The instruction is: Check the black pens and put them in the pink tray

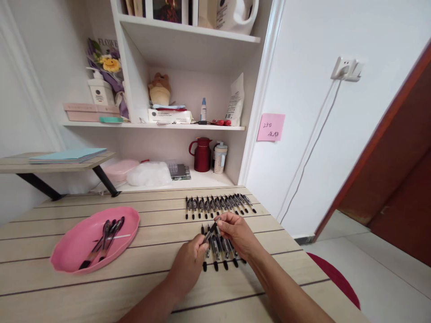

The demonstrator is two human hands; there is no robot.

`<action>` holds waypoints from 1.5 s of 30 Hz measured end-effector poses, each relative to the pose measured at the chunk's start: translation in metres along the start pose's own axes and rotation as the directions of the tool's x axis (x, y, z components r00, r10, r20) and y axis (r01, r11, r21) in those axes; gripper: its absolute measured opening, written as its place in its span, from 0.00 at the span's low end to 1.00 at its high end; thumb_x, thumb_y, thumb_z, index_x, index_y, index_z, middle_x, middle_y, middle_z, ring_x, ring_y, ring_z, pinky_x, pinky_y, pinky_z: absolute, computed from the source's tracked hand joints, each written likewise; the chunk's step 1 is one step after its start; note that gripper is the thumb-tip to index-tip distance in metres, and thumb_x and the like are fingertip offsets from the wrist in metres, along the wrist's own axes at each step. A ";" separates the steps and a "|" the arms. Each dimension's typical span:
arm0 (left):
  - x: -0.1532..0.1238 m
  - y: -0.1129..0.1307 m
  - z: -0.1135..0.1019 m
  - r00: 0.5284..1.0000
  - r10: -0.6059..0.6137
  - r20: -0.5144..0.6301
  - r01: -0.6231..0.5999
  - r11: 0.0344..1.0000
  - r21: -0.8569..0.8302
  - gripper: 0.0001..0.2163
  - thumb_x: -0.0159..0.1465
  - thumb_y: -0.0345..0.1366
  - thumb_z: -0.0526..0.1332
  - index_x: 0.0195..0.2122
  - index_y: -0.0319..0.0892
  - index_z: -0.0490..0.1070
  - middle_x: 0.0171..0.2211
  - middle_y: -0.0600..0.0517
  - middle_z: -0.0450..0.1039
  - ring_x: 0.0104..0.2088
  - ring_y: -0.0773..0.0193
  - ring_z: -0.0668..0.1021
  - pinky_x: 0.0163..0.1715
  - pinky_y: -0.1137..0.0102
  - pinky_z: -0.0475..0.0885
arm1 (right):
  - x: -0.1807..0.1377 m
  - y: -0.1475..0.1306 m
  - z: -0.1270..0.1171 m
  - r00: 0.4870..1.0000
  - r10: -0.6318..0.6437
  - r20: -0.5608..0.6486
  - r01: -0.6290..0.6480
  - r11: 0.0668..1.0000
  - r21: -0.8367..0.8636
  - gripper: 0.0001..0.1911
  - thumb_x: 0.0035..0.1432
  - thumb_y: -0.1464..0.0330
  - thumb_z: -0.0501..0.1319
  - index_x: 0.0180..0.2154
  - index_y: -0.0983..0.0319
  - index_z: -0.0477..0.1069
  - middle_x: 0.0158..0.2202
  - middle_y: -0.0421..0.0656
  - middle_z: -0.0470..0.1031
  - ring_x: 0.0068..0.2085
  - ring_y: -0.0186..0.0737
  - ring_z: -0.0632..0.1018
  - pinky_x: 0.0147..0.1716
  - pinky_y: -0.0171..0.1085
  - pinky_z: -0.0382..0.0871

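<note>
Between my two hands a black pen (211,231) is held at a slant above the table. My left hand (190,260) is closed round its lower end. The fingertips of my right hand (238,233) pinch its upper end. Under my hands lies a row of several black-and-clear pens (216,265), partly hidden by my fingers. Farther back, a longer row of similar pens (202,207) lies side by side. To the left, a pink scalloped tray (67,251) holds several more pens (107,235) in a loose bunch and a thin white stick.
The slatted wooden table (148,291) backs onto a white shelf unit (188,127). A small raised stand (101,159) with blue paper is at the left. On the lowest shelf are a dark red jug (202,154), a cup (220,158) and a plastic bag (150,174).
</note>
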State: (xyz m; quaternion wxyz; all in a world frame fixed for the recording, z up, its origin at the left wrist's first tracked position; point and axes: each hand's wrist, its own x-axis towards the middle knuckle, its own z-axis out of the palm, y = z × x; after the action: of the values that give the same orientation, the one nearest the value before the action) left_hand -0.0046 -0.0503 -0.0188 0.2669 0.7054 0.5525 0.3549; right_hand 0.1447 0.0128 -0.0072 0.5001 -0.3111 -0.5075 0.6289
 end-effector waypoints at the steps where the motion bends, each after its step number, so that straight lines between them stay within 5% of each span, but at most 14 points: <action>1: 0.000 0.000 0.000 1.000 0.008 -0.005 -0.008 1.000 0.008 0.10 0.60 0.39 0.45 0.22 0.43 0.56 0.19 0.58 0.54 0.22 0.68 0.60 0.23 0.75 0.54 | 0.000 0.000 0.000 1.000 0.000 -0.002 0.000 1.000 -0.001 0.14 0.36 0.62 0.67 0.25 0.63 0.69 0.17 0.34 0.62 0.18 0.26 0.60 0.17 0.29 0.50; 15: 0.002 -0.005 0.000 0.999 0.031 -0.029 -0.029 0.997 0.067 0.10 0.60 0.38 0.46 0.23 0.43 0.58 0.19 0.58 0.55 0.22 0.69 0.61 0.23 0.75 0.54 | 0.000 0.003 0.002 1.000 -0.002 0.000 0.002 1.000 -0.010 0.13 0.39 0.62 0.66 0.24 0.63 0.66 0.17 0.33 0.62 0.18 0.25 0.61 0.17 0.28 0.50; 21: 0.009 -0.013 -0.001 0.995 -0.102 -0.018 0.097 0.977 -0.192 0.10 0.58 0.41 0.47 0.25 0.42 0.60 0.15 0.60 0.55 0.17 0.71 0.60 0.19 0.76 0.54 | 0.012 -0.015 -0.022 0.999 -0.029 -0.032 0.017 0.941 -0.339 0.14 0.47 0.60 0.59 0.34 0.61 0.68 0.26 0.39 0.70 0.23 0.30 0.69 0.19 0.30 0.57; 23: 0.014 -0.021 -0.002 0.984 -0.176 -0.032 0.159 0.941 -0.299 0.11 0.58 0.42 0.47 0.27 0.41 0.61 0.13 0.61 0.54 0.15 0.72 0.57 0.17 0.76 0.53 | 0.018 -0.025 -0.039 0.987 -0.090 -0.133 -0.005 0.811 -0.585 0.11 0.49 0.61 0.56 0.30 0.62 0.68 0.25 0.40 0.70 0.24 0.32 0.70 0.21 0.31 0.59; 26: 0.021 -0.029 -0.005 0.966 -0.255 -0.052 0.211 0.884 -0.417 0.11 0.57 0.42 0.47 0.31 0.41 0.62 0.11 0.63 0.53 0.11 0.74 0.54 0.14 0.77 0.49 | 0.019 -0.032 -0.061 0.980 -0.083 -0.179 -0.130 0.408 -0.904 0.07 0.47 0.66 0.56 0.24 0.63 0.68 0.24 0.41 0.71 0.26 0.36 0.72 0.24 0.32 0.59; 29: 0.025 -0.028 -0.008 0.955 -0.292 -0.055 0.230 0.843 -0.487 0.11 0.57 0.43 0.48 0.31 0.41 0.62 0.11 0.63 0.53 0.10 0.75 0.53 0.12 0.78 0.47 | 0.012 -0.023 -0.073 0.974 -0.003 -0.227 -0.226 0.044 -0.973 0.06 0.42 0.69 0.59 0.27 0.62 0.70 0.30 0.45 0.74 0.32 0.40 0.73 0.26 0.33 0.58; 33: 0.027 -0.022 -0.009 0.954 -0.299 -0.034 0.238 0.817 -0.525 0.12 0.56 0.43 0.50 0.32 0.40 0.62 0.11 0.63 0.54 0.10 0.76 0.54 0.11 0.78 0.46 | 0.006 -0.008 -0.078 0.968 0.016 -0.250 -0.248 -0.082 -0.965 0.13 0.40 0.73 0.58 0.34 0.62 0.70 0.35 0.47 0.74 0.36 0.43 0.73 0.28 0.33 0.59; 36: 0.027 -0.020 -0.007 0.958 -0.287 0.016 0.254 0.819 -0.515 0.12 0.55 0.43 0.50 0.32 0.39 0.63 0.11 0.63 0.55 0.10 0.76 0.54 0.12 0.78 0.46 | 0.012 -0.011 -0.077 0.965 -0.034 -0.260 -0.258 0.046 -0.965 0.11 0.40 0.74 0.57 0.32 0.63 0.69 0.31 0.47 0.74 0.33 0.40 0.73 0.26 0.33 0.58; 39: 0.027 -0.025 -0.002 0.962 -0.267 0.055 0.260 0.835 -0.485 0.13 0.56 0.44 0.50 0.31 0.39 0.63 0.11 0.62 0.55 0.10 0.76 0.53 0.12 0.78 0.47 | 0.023 -0.022 -0.066 0.981 -0.023 -0.192 -0.162 0.446 -0.880 0.04 0.44 0.70 0.57 0.26 0.63 0.68 0.23 0.41 0.70 0.26 0.35 0.71 0.23 0.32 0.58; 42: 0.025 -0.031 0.003 0.969 -0.238 0.072 0.244 0.857 -0.453 0.13 0.56 0.45 0.49 0.31 0.39 0.63 0.11 0.63 0.55 0.10 0.75 0.53 0.13 0.77 0.48 | 0.036 -0.024 -0.043 0.997 -0.020 -0.079 -0.022 0.870 -0.492 0.09 0.45 0.64 0.58 0.29 0.63 0.66 0.21 0.37 0.67 0.23 0.32 0.69 0.22 0.31 0.59; 45: 0.023 -0.034 0.005 0.977 -0.200 0.070 0.211 0.883 -0.420 0.14 0.57 0.45 0.48 0.31 0.39 0.64 0.11 0.62 0.55 0.11 0.74 0.55 0.15 0.76 0.49 | 0.046 -0.017 -0.017 0.995 -0.083 -0.061 0.072 0.982 -0.172 0.16 0.42 0.61 0.62 0.33 0.63 0.66 0.22 0.36 0.65 0.23 0.30 0.69 0.21 0.31 0.61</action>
State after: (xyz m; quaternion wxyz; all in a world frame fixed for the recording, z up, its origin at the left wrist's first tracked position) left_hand -0.0176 -0.0198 -0.0437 0.4568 0.5723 0.5301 0.4276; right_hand 0.1514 0.0620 0.0097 0.5129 -0.3537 -0.5538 0.5524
